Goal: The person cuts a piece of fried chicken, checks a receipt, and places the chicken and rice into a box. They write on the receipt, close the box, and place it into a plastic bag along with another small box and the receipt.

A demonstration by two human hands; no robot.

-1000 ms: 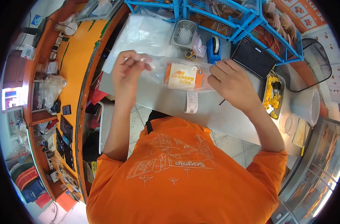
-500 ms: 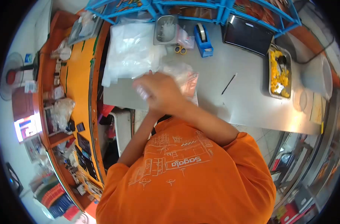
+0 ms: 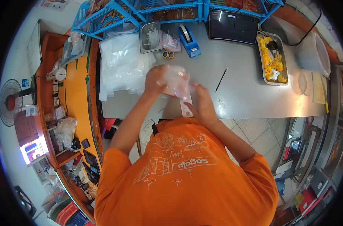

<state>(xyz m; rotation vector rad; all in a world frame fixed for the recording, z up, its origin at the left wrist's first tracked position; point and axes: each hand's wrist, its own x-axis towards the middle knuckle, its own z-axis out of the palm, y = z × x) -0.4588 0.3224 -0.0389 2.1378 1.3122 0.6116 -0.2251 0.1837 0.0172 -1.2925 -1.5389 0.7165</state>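
At the near edge of the steel table (image 3: 250,94), both hands meet over a clear bag (image 3: 177,81) that stands bunched on the tabletop, just beside a printed slip (image 3: 186,108); the work in hand looks like gathering and closing the bag's mouth. The left hand (image 3: 156,80) is curled tight around the bag's upper part, fingers wrapped into the crumpled plastic, forearm reaching in from the left with the elbow bent. The right hand (image 3: 202,106) lies lower, palm down, fingertips toward the bag's bottom edge and over the slip; whether it pinches plastic or paper or only presses on them I cannot tell. As a judgement, the next move calls for keeping the neck of the bag held firmly with one hand while the other frees itself for the slip, without letting the contents slide. Farther back on the table are a blue tape dispenser (image 3: 188,35), scissors (image 3: 168,54), a pen (image 3: 221,80), a pile of plastic bags (image 3: 120,64) and a tray of yellow food (image 3: 271,60); all lie well apart from the hands.
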